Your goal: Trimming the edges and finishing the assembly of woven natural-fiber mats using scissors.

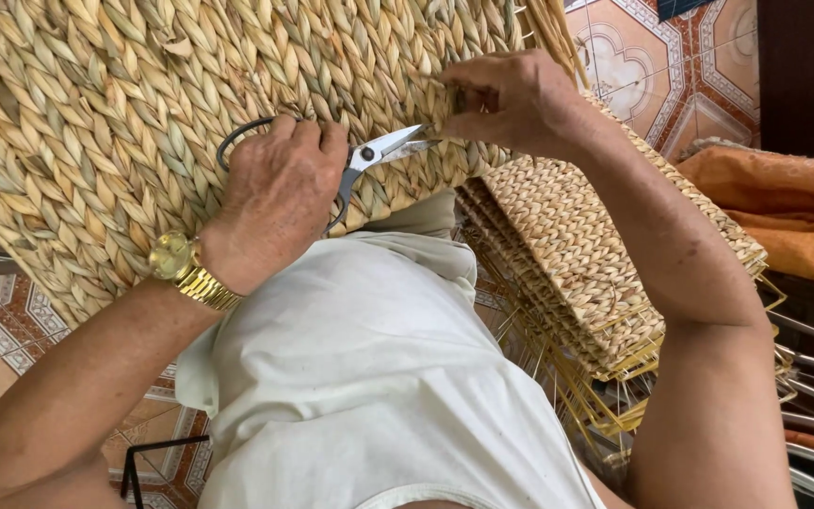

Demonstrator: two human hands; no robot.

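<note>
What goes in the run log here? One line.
left hand: grips scissors | right hand: pinches strand on woven panel | blades open

1. Floor (652, 57): patterned tiles, terracotta and white.
2. On it to my right: stack of woven panels (577, 245) on yellow wire frames.
3. Beside the stack: orange cloth (784, 198).
4. Lower left: thin black metal frame (157, 452) on the tiles.

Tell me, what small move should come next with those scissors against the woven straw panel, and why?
Probably close the blades on the strand end. The left hand holds the black-handled steel scissors with blades parted, tips pointing at the spot where the right hand pinches a bit of fibre on the pale braided straw panel. The tips look just short of the pinch, so nudging them forward first seems wise.
</note>
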